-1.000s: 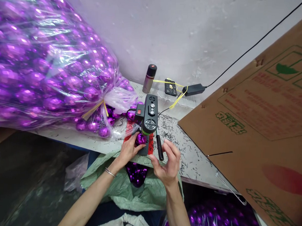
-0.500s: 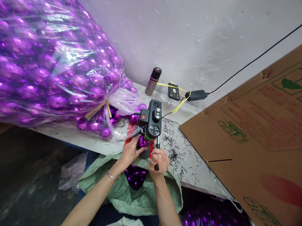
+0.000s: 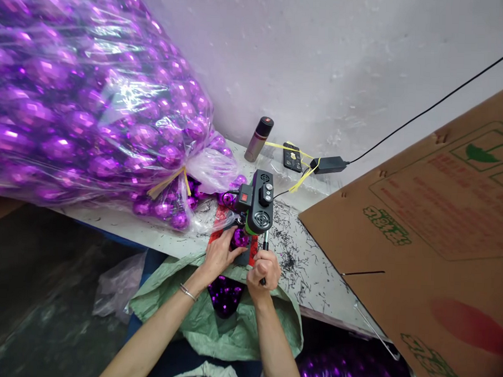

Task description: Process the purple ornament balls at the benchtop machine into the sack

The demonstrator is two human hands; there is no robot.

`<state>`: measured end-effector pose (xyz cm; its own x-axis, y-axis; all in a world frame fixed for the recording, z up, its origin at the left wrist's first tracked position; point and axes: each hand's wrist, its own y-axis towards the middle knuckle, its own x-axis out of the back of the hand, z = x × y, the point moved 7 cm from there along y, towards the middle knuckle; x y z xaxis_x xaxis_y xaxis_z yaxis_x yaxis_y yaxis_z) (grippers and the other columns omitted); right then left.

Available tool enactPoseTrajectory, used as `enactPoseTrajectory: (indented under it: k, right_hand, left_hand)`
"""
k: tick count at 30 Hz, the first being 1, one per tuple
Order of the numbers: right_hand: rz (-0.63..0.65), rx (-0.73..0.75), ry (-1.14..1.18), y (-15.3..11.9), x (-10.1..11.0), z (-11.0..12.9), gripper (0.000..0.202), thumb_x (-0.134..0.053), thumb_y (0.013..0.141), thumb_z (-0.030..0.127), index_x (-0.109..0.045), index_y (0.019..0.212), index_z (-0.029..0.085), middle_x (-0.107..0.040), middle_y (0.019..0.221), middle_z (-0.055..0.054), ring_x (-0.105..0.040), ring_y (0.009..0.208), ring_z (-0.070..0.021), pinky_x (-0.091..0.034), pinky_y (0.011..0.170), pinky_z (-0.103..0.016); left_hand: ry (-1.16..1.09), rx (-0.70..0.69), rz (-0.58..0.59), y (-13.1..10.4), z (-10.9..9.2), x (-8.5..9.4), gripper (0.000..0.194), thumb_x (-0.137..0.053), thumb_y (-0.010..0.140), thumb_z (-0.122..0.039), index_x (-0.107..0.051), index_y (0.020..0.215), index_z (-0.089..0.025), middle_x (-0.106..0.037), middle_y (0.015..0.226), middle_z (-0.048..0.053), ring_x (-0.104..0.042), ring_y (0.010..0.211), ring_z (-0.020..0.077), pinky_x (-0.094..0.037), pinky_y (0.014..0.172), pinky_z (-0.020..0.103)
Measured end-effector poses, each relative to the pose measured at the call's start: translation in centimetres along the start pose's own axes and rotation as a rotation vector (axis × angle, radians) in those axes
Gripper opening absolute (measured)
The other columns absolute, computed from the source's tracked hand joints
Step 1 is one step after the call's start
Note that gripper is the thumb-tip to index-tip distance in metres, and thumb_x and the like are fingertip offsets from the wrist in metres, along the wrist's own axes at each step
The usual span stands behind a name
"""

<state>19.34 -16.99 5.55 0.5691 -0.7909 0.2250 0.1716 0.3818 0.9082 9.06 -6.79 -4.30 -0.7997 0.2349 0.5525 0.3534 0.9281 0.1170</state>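
My left hand (image 3: 220,254) grips a shiny purple ball (image 3: 240,238) between thumb and fingers, at the lower end of a small black machine (image 3: 261,203) with round vents and a red switch. The fist of my right hand (image 3: 264,269) is wrapped round a black-gripped lever (image 3: 265,246) on the machine's right side. Beneath the machine lies a red and dark base (image 3: 254,248). Just below my hands, a green sack (image 3: 211,339) hangs open with purple balls (image 3: 225,296) inside.
A big clear bag of purple balls (image 3: 88,109) fills the left. Behind the machine are a bottle (image 3: 259,139), a black keypad-like device (image 3: 292,157) and a power adapter (image 3: 330,164). Dark clippings (image 3: 292,257) litter the table; a cardboard box (image 3: 421,218) stands at right.
The whole view has shifted slightly. Both hands keep their holds on the ball and the lever, with no clear movement of their own.
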Motion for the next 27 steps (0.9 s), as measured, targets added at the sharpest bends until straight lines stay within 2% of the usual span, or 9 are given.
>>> enactPoseTrajectory:
  k: [8,16,20,23,25,27]
  right_hand:
    - [-0.008,-0.017,-0.007,-1.0,0.0,-0.6,0.031,-0.036,0.103,0.027,-0.049,0.075,0.025,-0.055,0.067,0.000,-0.052,0.060,-0.0149,-0.043,0.059,-0.032]
    - [0.020,0.055,-0.018,-1.2,-0.6,-0.2,0.034,-0.035,0.105,0.026,-0.047,0.073,0.024,-0.056,0.068,0.002,-0.054,0.062,-0.0117,-0.046,0.061,-0.029]
    - [0.024,0.012,-0.011,1.0,0.0,0.7,0.034,-0.037,0.104,0.021,-0.046,0.071,0.023,-0.055,0.066,0.002,-0.053,0.060,-0.0117,-0.044,0.059,-0.028]
    - [-0.006,-0.143,0.024,4.1,0.9,1.1,0.033,-0.039,0.101,0.014,-0.047,0.070,0.023,-0.055,0.066,0.002,-0.054,0.061,-0.0122,-0.040,0.058,-0.028]
    - [0.004,-0.237,0.061,5.7,1.1,1.2,0.035,-0.043,0.101,0.015,-0.047,0.067,0.022,-0.053,0.064,0.002,-0.055,0.061,-0.0123,-0.041,0.059,-0.028]
    - [0.012,-0.263,0.074,6.5,1.2,1.4,0.036,-0.045,0.101,0.016,-0.047,0.066,0.022,-0.052,0.062,0.003,-0.055,0.061,-0.0121,-0.041,0.060,-0.028]
  left_hand:
    - [-0.033,0.001,-0.003,0.1,0.1,0.0,0.060,-0.072,0.088,-0.047,-0.056,0.141,-0.021,-0.073,0.121,0.013,-0.073,0.102,0.0292,-0.057,0.090,0.039]
    - [-0.036,0.000,-0.020,0.1,0.2,0.1,0.063,-0.077,0.084,-0.045,-0.057,0.139,-0.021,-0.069,0.132,0.015,-0.070,0.113,0.0326,-0.056,0.094,0.040]
    - [-0.067,0.017,-0.017,0.4,0.2,0.0,0.062,-0.077,0.084,-0.044,-0.058,0.139,-0.020,-0.069,0.131,0.016,-0.071,0.113,0.0339,-0.056,0.096,0.043]
    - [-0.082,-0.025,-0.015,0.3,0.0,0.1,0.062,-0.078,0.084,-0.039,-0.057,0.139,-0.021,-0.067,0.136,0.015,-0.068,0.120,0.0341,-0.054,0.101,0.046]
    - [-0.086,-0.092,-0.006,-0.6,0.0,0.2,0.062,-0.076,0.085,-0.036,-0.054,0.141,-0.022,-0.065,0.139,0.014,-0.065,0.126,0.0329,-0.053,0.106,0.046]
    - [-0.073,-0.175,0.001,-2.6,0.1,0.4,0.061,-0.073,0.088,-0.033,-0.051,0.144,-0.023,-0.063,0.142,0.015,-0.062,0.131,0.0316,-0.051,0.110,0.047]
